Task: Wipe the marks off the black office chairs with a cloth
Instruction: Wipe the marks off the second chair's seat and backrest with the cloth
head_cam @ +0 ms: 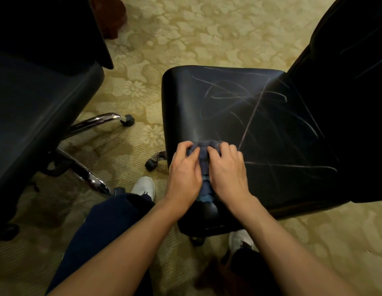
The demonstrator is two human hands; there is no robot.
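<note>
Fingers [192, 153] of both my hands curl on the dark cloth [204, 165], gripping it. Patterned carpet [185, 35] underneath, black chair [260, 129] with scribbled marks [245, 99], second chair [36, 116] left. Left hand [184, 176], right hand [227, 174] press cloth at seat's near-left edge.

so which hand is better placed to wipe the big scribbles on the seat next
Right, probably. The right hand grips the bunched dark blue cloth on the side nearest the pale scribble marks across the black leather chair seat; the left hand sits by the seat's edge.
</note>
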